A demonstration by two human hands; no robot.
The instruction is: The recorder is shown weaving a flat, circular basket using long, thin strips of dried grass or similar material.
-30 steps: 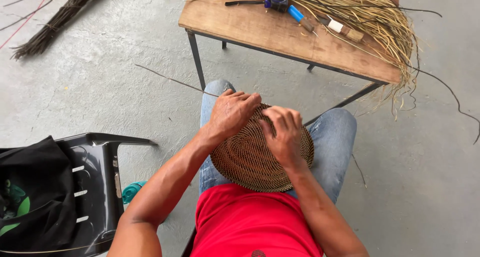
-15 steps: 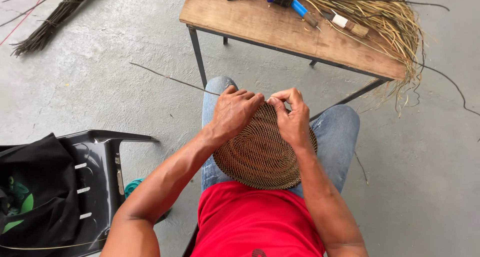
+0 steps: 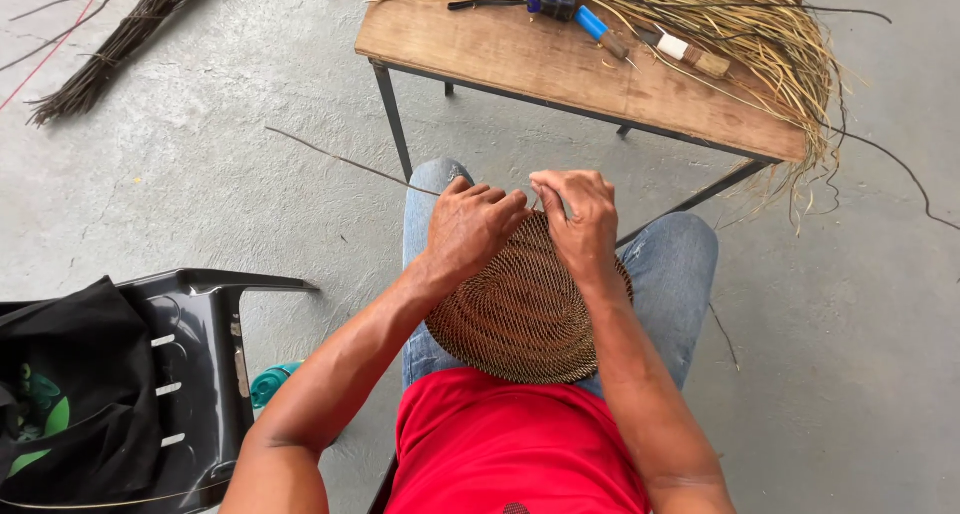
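We see a round woven basket [image 3: 520,309] resting on the lap, over blue jeans. Left hand [image 3: 468,229] lies on its far rim, grip closed over the weave. Right hand [image 3: 580,219] pinches a thin strand at the same rim, fingertips nearly touching the left's. Farther off, a wooden worktop [image 3: 520,59] carries dried reeds [image 3: 750,24]. Black chair [image 3: 200,374] at near left.

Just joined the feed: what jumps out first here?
A round woven basket piece lies on the person's lap, with the left hand and right hand pinching at its far rim. Beyond the knees, a wooden table carries a sprawling bundle of pale straw strands.
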